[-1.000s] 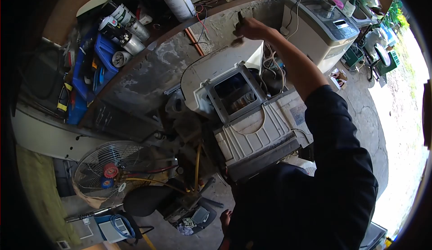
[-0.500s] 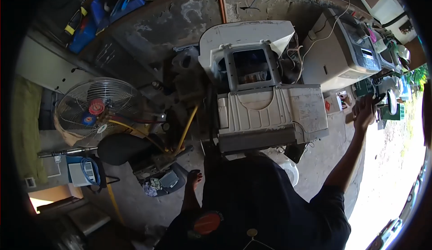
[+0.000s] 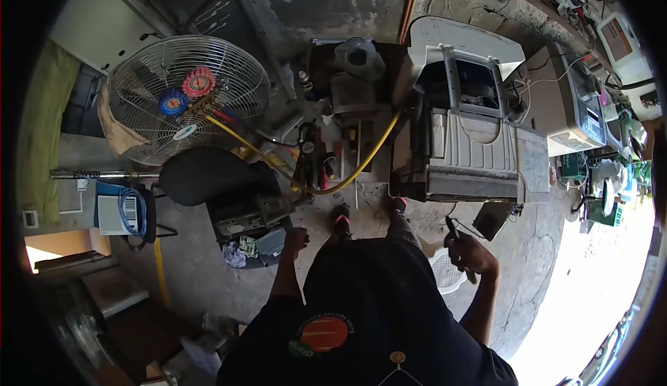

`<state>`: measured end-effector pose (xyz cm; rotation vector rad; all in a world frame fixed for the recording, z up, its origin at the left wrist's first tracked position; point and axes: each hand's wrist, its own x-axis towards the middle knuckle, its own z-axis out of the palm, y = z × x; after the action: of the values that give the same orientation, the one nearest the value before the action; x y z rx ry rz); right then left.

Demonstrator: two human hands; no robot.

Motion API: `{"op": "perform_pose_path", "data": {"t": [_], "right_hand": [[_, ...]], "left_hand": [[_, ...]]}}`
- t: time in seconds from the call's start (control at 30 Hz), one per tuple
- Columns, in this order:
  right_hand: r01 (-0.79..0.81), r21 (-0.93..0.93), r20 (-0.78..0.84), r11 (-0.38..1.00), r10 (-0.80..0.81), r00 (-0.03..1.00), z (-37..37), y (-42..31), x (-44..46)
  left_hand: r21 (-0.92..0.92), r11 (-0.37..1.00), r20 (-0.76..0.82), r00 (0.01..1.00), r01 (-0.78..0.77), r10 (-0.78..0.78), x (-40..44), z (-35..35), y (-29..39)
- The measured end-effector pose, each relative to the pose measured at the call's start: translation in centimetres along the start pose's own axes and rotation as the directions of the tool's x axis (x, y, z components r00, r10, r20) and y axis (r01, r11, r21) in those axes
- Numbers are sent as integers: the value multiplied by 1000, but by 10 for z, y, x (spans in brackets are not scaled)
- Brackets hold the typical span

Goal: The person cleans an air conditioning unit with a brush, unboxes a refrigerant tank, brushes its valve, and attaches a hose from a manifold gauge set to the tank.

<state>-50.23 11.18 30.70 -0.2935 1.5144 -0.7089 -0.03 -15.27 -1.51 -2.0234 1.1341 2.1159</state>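
- Cluttered workshop: cracked grey concrete floor [image 3: 524, 268], stained grey concrete wall [image 3: 319, 4] at the far side, overexposed sunlit ground [image 3: 590, 268] at right.
- Slim dark-handled tool [image 3: 451, 226]: gripped in the right hand [image 3: 470, 254], fingers wrapped around it. Handle end is seen sticking out past the fist; the working end cannot be made out clearly.
- Key relation: tool's long axis is pointed from the fist toward far left. White ribbed appliance casing [image 3: 479, 153] is placed on the far side of the fist, well clear of it; no contact. Right hand is the nearer one to the casing by a good margin.
- Casing: near edge is set roughly left to right; grey rectangular frame [image 3: 454, 84] is fitted around an opening in its far half.
- White perforated plastic stool [image 3: 445, 275]: partly hidden by the right hand; whether touched cannot be told.
- Black flat panel [image 3: 493, 220]: seen on the far right side of the right hand, apart from it.
- Left hand [image 3: 297, 239]: held low at left, fingers partly curled, nothing seen in it; how far closed cannot be told. Shallow grey plastic tray [image 3: 271, 242] is just beside it, at left.
- Large silver wire-guard fan [image 3: 149, 101] is stood at far left; looped yellow hose [image 3: 379, 153] is hung between fan and casing.
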Motion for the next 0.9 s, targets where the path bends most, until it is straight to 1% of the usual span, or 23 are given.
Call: {"op": "perform_pose_path", "data": {"t": [0.03,0.07,0.1,0.13,0.2,0.27,0.3,0.33,0.37,0.4,0.47,0.5,0.53,0.57,0.6,0.67,0.7,0.73,0.77,0.8,0.83,0.87,0.9], "right_hand": [[53,-147,56,988,-45,997,23,10,30],[191,-373,111,908,-161,981,50,17,65],[334,-587,161,738,-297,941,77,23,98],[362,-662,173,657,-336,926,101,22,123],[199,-557,116,806,-161,980,146,-12,163],[292,-451,-42,843,-347,937,173,-18,216],[481,-500,-105,720,-602,791,180,-13,254],[626,-560,-148,542,-810,568,183,-13,290],[521,-652,-182,551,-781,598,183,-28,312],[367,-702,-276,611,-708,650,184,-43,335],[273,-899,-177,343,-853,490,174,-52,399],[221,-939,-177,264,-920,350,180,-64,407],[237,-940,-155,245,-926,344,190,-82,391],[246,-890,-227,385,-839,494,198,-108,357],[225,-827,-276,515,-721,635,209,-124,336],[501,-756,-292,421,-902,318,205,-105,340],[513,-743,-294,430,-898,327,209,-98,321],[522,-730,-299,441,-893,337,212,-86,298],[349,-774,-306,528,-795,524,214,-70,287],[155,-808,-331,568,-656,678,214,-48,276],[208,-825,-247,525,-667,703,205,-12,277],[261,-835,-164,485,-672,722,197,26,276],[328,-732,-190,597,-641,743,199,46,255]], "left_hand": [[-47,999,-38,999,11,-12,0,-17,-15],[-39,999,-34,999,13,-14,-4,-32,-28],[-56,998,-50,999,19,-21,-8,-44,-41],[-78,997,-65,997,24,-29,-12,-53,-54],[-97,993,-84,993,73,-82,-32,-69,-75],[-175,978,-137,980,118,-143,-50,-85,-109],[-225,968,-168,974,110,-150,-61,-94,-129],[-230,964,-193,964,135,-182,-69,-103,-146],[-239,958,-221,952,156,-210,-76,-112,-161],[-256,958,-244,950,128,-192,-85,-117,-179],[-290,953,-278,945,90,-174,-107,-121,-195],[-220,973,-261,956,76,-133,-107,-126,-213],[-77,996,-243,969,36,-54,-105,-132,-242],[174,984,-204,977,-31,67,-95,-140,-279],[392,912,-158,968,-122,197,-87,-142,-300],[625,735,-71,919,-263,389,-71,-141,-311],[705,632,-31,876,-323,482,-63,-139,-311],[833,371,109,777,-412,620,-57,-138,-312],[686,643,30,896,-341,443,-60,-139,-289],[586,759,12,940,-283,342,-52,-141,-258],[478,854,-6,972,-204,236,-45,-142,-223],[97,993,-23,998,-62,65,-34,-141,-189],[-297,950,32,995,100,-95,-32,-141,-171]]}}
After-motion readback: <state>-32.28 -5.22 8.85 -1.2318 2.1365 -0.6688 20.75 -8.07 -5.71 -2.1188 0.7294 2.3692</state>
